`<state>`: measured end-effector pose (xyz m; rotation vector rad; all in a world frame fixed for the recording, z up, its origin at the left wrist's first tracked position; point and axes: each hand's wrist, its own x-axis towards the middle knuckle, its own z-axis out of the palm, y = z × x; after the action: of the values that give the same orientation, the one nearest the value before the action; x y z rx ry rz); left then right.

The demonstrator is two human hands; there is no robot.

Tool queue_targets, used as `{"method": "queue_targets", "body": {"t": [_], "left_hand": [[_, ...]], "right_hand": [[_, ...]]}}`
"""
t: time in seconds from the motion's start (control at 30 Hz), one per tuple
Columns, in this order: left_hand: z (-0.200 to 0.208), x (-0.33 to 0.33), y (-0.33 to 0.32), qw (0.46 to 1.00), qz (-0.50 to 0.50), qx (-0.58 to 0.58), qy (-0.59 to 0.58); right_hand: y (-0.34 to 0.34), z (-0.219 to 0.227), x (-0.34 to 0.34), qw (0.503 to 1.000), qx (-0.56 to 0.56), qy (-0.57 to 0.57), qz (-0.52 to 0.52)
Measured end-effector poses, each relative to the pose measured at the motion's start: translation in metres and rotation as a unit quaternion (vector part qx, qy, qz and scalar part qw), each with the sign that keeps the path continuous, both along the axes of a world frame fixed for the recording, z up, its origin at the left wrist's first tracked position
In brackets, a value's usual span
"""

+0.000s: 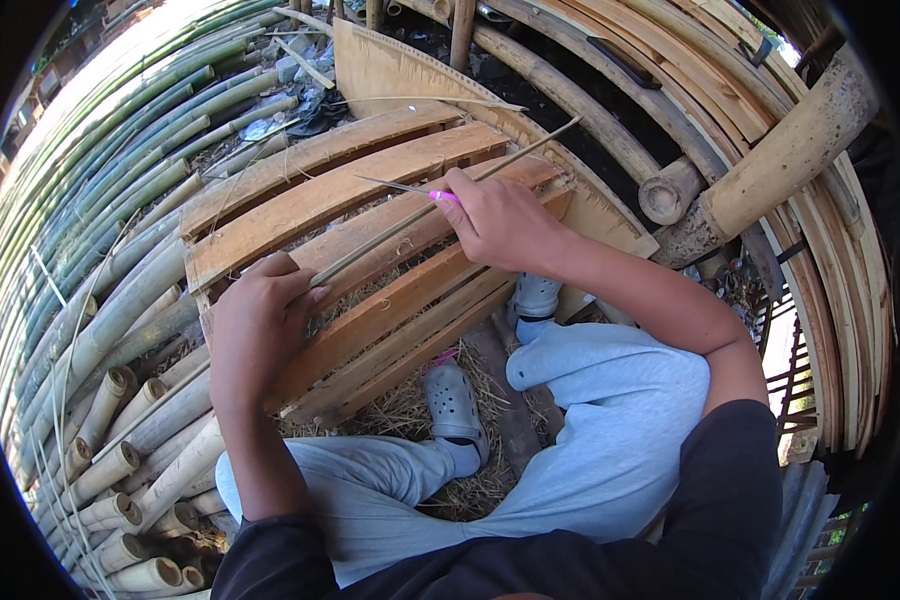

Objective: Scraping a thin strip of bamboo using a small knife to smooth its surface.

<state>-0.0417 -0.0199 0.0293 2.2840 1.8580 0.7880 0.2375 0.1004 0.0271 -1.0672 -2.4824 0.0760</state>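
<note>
My left hand point(260, 325) is closed around a long, thin bamboo strip point(385, 235), which slants from the lower left up to the far right. In my right hand point(500, 222) is a small knife point(395, 186) with a pink handle, its narrow blade pointing left. The handle and fingers lie close over the strip; whether the blade touches it I cannot tell. Beneath both hands stands a slatted wooden crate point(315, 205), with thin shavings on its slats.
Piled green bamboo poles point(120, 270) cover the left side. A thin wooden board point(390, 75) stands behind the crate. Thick bamboo posts point(790, 150) and stacked timber strips point(830, 330) are at the right. Straw point(470, 500) lies around my grey clogs point(454, 400).
</note>
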Motion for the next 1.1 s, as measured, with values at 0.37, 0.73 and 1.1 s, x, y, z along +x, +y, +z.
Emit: {"method": "queue_targets", "body": {"t": [0.37,0.73,1.1], "left_hand": [[-0.015,0.010,0.012,0.998,-0.013,0.051,0.022],[-0.015,0.007,0.012,0.996,0.010,0.058,0.072],[-0.023,0.004,0.015,0.994,0.019,0.071,0.080]], "right_hand": [[-0.007,-0.002,-0.005,0.995,-0.068,-0.072,0.012],[0.004,-0.006,0.004,0.987,0.039,-0.156,-0.013],[0.008,-0.010,0.007,0.964,0.079,-0.238,-0.085]]}}
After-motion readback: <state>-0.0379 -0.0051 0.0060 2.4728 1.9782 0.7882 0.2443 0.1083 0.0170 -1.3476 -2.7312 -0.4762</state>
